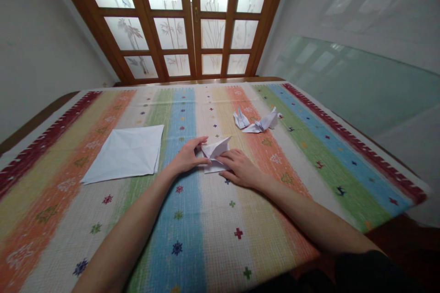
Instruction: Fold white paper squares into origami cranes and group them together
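Observation:
A small, partly folded piece of white paper (216, 153) lies on the striped tablecloth (192, 229) in the middle of the table. My left hand (188, 156) pinches its left side, with a flap raised between thumb and fingers. My right hand (240, 168) rests on the paper's right edge, fingers pressed down on it. Both forearms reach in from the near edge.
A stack of flat white square sheets (126, 152) with crease lines lies to the left. Two folded paper figures (257, 122) sit farther back on the right. Wooden doors with frosted glass (192, 18) stand behind the table. A pale wall runs along the right.

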Demonstrator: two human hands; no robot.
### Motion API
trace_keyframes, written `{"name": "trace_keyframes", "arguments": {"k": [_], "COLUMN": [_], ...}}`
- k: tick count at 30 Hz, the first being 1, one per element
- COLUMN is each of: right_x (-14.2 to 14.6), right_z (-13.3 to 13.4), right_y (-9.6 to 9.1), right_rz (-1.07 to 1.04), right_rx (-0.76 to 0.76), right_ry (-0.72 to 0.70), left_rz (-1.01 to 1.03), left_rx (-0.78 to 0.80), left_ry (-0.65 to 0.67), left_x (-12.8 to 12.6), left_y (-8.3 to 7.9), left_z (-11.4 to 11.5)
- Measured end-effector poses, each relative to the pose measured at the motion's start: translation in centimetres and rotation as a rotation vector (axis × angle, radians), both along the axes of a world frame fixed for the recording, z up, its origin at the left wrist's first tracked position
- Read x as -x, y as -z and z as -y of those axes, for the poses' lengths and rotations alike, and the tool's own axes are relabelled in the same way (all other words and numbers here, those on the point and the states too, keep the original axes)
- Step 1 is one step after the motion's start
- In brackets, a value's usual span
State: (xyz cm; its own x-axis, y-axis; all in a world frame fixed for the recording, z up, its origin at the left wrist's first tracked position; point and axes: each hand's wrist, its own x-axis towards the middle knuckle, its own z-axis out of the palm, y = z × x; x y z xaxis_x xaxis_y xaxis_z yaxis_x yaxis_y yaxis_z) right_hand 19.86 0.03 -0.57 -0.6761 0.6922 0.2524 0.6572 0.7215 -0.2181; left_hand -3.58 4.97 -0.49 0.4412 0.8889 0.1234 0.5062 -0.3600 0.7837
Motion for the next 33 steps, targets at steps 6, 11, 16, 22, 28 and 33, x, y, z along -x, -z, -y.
{"name": "trace_keyframes", "arguments": {"k": [6,11,16,22,28,33], "right_x": [-0.1,0.0,0.0,-0.1,-0.1,-0.2], "right_z": [-0.1,-0.1,-0.3,-0.2,-0.2,-0.3], "right_y": [0.4,0.4,0.4,0.4,0.4,0.7], "right_rz": [0.020,-0.105,-0.191,-0.140,-0.102,-0.099], "right_rx": [-0.028,-0.002,0.049,0.059,0.018,-0.010], "right_ry": [-0.013,0.067,0.078,0.077,0.047,0.003], "left_rz": [-0.084,-0.085,-0.089,-0.072,0.023,-0.031], "left_rx": [-0.156,-0.078,0.017,-0.068,-0.216,-0.374], "left_ry": [-0.026,0.155,0.180,0.075,0.084,-0.006], "left_x": [-1.3,-0.5,0.7,0.2,-0.2,-1.2], "left_y": [0.2,0.0,-0.5,0.2,1.5,2.1], "left_z": [0.2,0.4,-0.1,-0.5,-0.6,-0.5]}}
